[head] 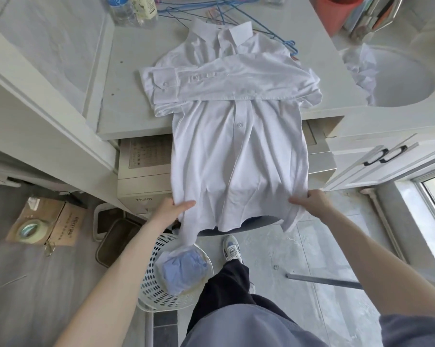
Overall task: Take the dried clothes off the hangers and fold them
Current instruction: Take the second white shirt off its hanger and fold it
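A white button-up shirt (236, 151) lies collar-away on the pale countertop (126, 78), its sleeves folded across the chest. Its lower half hangs off the counter's front edge. My left hand (172, 209) pinches the bottom hem at its left corner. At the right corner, my right hand (310, 202) pinches the hem. Both hold the hem stretched out in the air toward me. Blue wire hangers (274, 33) lie on the counter behind the collar.
A white perforated laundry basket (156, 284) with a light blue garment (183, 271) stands on the floor below my left arm. A sink (406, 83) with crumpled white cloth (361, 68) is at the right. Bottles (133, 8) stand at the back. A washing machine (146, 176) sits under the counter.
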